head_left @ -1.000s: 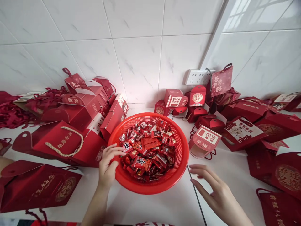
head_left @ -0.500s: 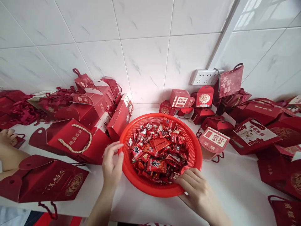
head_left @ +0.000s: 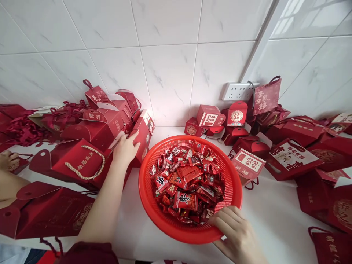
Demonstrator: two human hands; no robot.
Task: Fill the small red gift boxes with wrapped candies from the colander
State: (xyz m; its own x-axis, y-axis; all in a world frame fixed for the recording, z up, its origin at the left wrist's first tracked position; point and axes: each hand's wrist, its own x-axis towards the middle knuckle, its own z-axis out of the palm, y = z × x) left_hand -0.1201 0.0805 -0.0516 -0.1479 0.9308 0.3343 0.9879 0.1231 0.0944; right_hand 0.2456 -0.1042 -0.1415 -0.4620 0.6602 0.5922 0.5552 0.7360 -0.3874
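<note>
A red plastic basket (head_left: pixel 145 205) with perforated walls holds a heap of red-wrapped candies (head_left: pixel 187 183). My right hand (head_left: pixel 233 227) grips its near right rim, fingers over the edge and thumb below. My left hand (head_left: pixel 125 148) is away from the basket, stretched across to the red gift boxes on the left. Its fingers are apart, at an upright narrow red box (head_left: pixel 143 135); whether they touch it I cannot tell. My left forearm passes over part of a red box with a rope handle (head_left: pixel 79 157) and hides some of its side.
Another person's hand (head_left: pixel 9 159) is at the far left edge, near a small red bag. A large red box (head_left: pixel 46 209) lies at the near left. More gift boxes (head_left: pixel 297 157) crowd the right side. A white power strip (head_left: pixel 238 91) is on the tiled wall.
My left hand has let go of the basket's left rim and moved up and left to the boxes. The basket appears slightly lower and nearer, with my right hand still on it.
</note>
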